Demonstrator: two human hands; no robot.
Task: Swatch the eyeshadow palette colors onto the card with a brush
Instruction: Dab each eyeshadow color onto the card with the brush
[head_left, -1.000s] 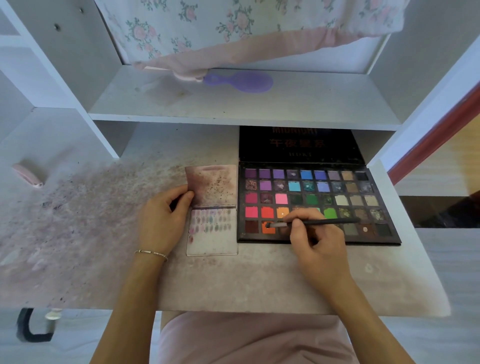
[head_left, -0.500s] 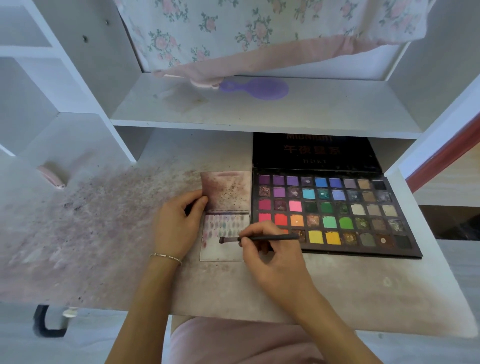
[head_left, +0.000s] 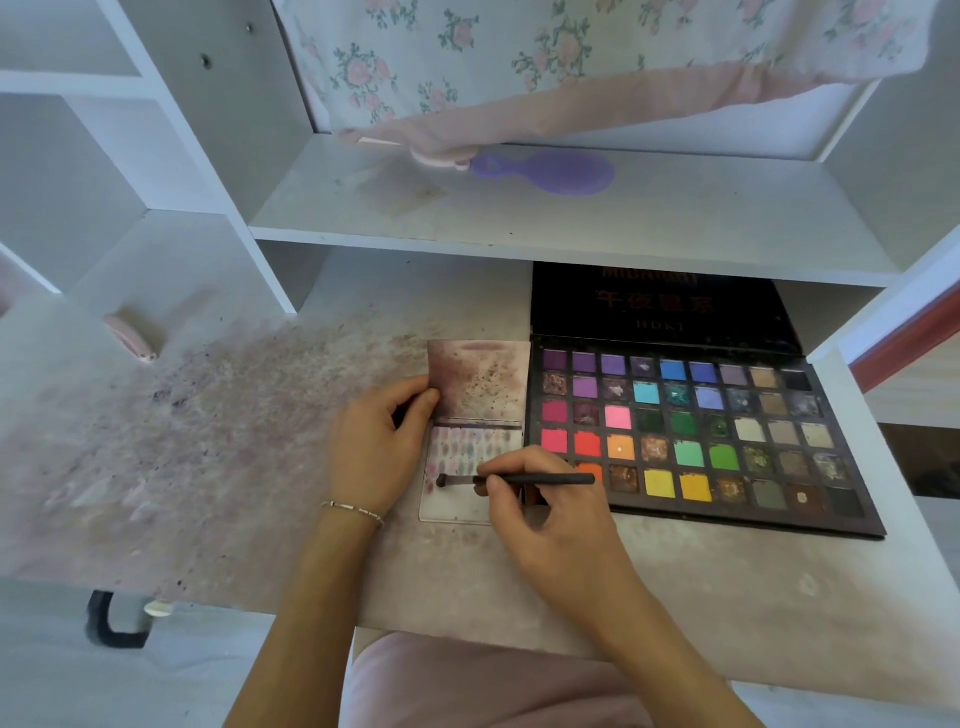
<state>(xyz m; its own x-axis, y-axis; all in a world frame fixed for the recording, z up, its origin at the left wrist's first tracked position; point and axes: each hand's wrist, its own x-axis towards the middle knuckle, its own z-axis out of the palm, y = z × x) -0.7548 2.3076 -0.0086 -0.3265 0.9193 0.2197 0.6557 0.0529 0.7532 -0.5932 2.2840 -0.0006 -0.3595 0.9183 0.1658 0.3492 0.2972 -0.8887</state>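
The right hand (head_left: 558, 525) pinches a thin dark brush (head_left: 519, 480) lying crosswise, bristles pointing left onto a smudged rectangular card (head_left: 460, 506). The left hand (head_left: 376, 447) pinches the card's left edge. Right of both, a flat black palette (head_left: 701, 431) shows square powder pans.

Both forearms reach in from below. Left hand (head_left: 376, 447): palm down, fingers curled, thumb tip pressed forward; thin bracelet at wrist. Right hand (head_left: 545, 512): fingers curled in a pinch, knuckles up, wrist angled leftward.
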